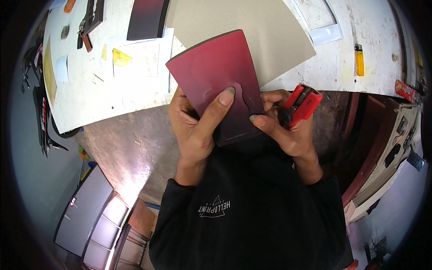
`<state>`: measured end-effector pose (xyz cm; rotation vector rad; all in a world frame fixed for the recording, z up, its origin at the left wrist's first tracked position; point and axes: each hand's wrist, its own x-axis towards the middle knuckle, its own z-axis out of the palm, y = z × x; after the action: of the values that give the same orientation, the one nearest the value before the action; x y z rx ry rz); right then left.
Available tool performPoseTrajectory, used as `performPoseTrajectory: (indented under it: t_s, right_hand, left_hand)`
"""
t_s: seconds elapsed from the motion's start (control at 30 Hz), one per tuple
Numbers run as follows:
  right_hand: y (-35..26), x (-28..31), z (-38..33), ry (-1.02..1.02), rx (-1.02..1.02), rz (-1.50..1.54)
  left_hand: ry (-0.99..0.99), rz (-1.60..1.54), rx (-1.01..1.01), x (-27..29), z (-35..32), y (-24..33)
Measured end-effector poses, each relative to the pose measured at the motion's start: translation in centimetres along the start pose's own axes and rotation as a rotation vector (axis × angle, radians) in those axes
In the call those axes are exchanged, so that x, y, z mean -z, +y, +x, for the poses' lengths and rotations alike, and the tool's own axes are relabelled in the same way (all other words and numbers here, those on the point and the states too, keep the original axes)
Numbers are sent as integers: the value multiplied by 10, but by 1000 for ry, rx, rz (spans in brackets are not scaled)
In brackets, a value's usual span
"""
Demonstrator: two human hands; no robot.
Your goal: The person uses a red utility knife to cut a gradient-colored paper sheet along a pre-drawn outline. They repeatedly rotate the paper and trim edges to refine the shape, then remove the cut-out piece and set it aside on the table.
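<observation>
Above my lap, my left hand [195, 119] grips a flat card piece [220, 58] that fades from red to near black. Its thumb presses on the face, by a wavy-edged raised outline, while the fingers are behind. My right hand [288, 128] pinches the card's lower right edge between thumb and fingers. That same hand also keeps a red-and-black tool [303, 103], much like a small stapler, tucked in its grip. The card is tilted, its dark top edge pointing over the table.
The white table [135, 94] curves ahead, bearing a large grey-beige board [274, 40], a similar dark red piece [146, 20], yellow scraps [121, 57], keys [81, 33] and a yellow lighter [359, 60]. Right of me stands a shelf [382, 153] with stacked sheets.
</observation>
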<state>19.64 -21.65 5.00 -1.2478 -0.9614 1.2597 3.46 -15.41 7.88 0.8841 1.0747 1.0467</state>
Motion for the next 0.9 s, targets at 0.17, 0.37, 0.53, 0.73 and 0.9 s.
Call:
performPoseTrajectory:
  t_s: [0.17,0.37,0.53,0.73,0.9]
  right_hand:
    - [4,2,5,107,117,-111]
    - [-4,32,6,342,-47,193]
    - [4,53,0,369,-16,193]
    - [10,60,-9,483,-14,81]
    - [8,74,-12,374,-6,62]
  left_hand:
    - [-1,219,-231,-1,2,3]
    - [-291,1108,-955,18,32,1]
    - [-448,1395,-831,34,45,-24]
    - [-353,1199,-725,45,49,-17]
    - [-318,1209,-718,43,53,-32]
